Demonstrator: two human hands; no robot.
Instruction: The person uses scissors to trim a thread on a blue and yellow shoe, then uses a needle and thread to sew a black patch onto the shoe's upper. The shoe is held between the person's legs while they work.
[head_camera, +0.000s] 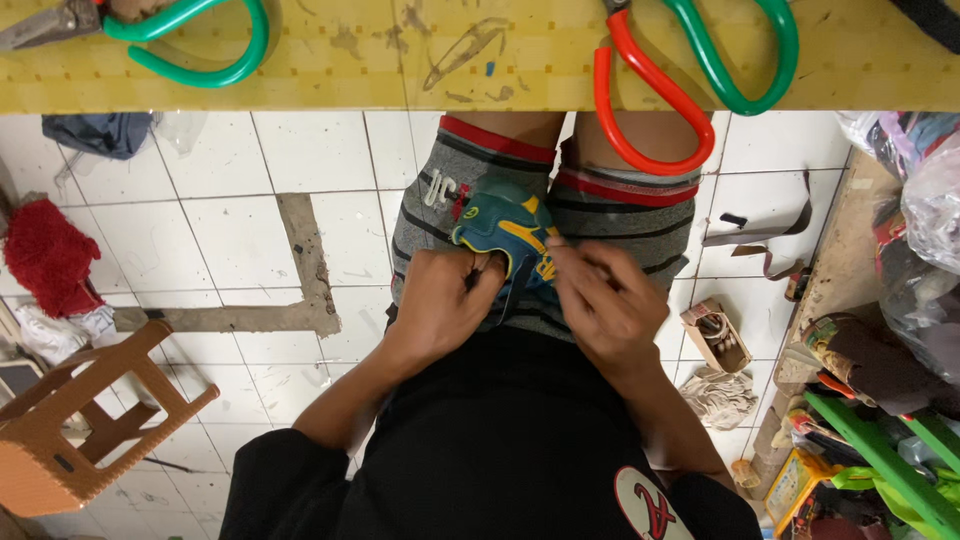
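Head view looks straight down at the lap. Small teal fabric piece with yellow trim (503, 228) sits at frame centre, resting on the person's grey striped shorts (610, 215), so the lap serves as the work surface.

Left hand (440, 300): fingers curled, pinching the lower left edge of the fabric piece, apparently to hold it taut. Right hand (605, 300): fingertips bunched together at the piece's right edge, pinching there; can't tell whether something thin is held between them. The two hands are just beside each other with the piece between them.

Along the top of the frame runs the yellow scuffed tabletop (500, 60), its edge above the knees. On it lie the green-handled scissors (190, 40) at upper left and the red-and-green-handled scissors (690, 70) at upper right, red loop hanging over the edge, both near the hands.

An orange plastic stool (80, 420) stands at lower left on the white tiled floor (230, 200), with a red cloth (45, 255) at left. A cluttered shelf with green rods (880, 450) fills the right edge.
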